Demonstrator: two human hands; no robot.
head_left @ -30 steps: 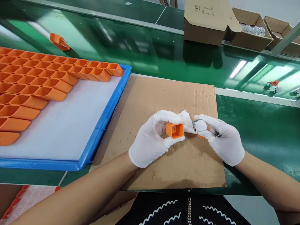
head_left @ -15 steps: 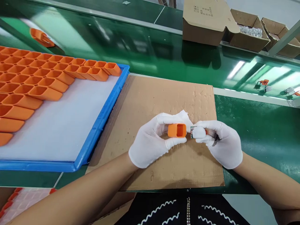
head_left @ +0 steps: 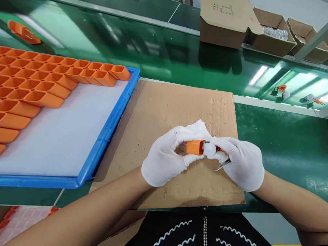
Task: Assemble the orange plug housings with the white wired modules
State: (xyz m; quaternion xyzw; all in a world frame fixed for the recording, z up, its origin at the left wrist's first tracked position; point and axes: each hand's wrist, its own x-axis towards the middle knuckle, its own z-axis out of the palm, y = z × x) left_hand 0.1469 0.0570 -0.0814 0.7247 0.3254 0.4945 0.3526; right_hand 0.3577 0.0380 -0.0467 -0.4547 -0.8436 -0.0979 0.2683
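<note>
Left hand (head_left: pixel 165 157) and right hand (head_left: pixel 242 165), white-gloved, both grip. Flat brown cardboard sheet (head_left: pixel 176 106): lies beneath them. Hollow orange plastic shell (head_left: pixel 194 147): in left hand, mouth toward right hand. Rounded white piece (head_left: pixel 209 149): in right hand, at shell's mouth. Silvery metal tool (head_left: pixel 222 165): juts from right hand.

Printed cardboard box (head_left: pixel 221 34), open carton (head_left: pixel 271 45) of whitish pieces (head_left: pixel 276 33), glossy green surface (head_left: pixel 166 63)

So there were two hands (head_left: pixel 166 157), one tray (head_left: pixel 104 136), one mat (head_left: pixel 179 102), at least three boxes (head_left: pixel 222 34), dozens of cups (head_left: pixel 194 147) lol.
</note>
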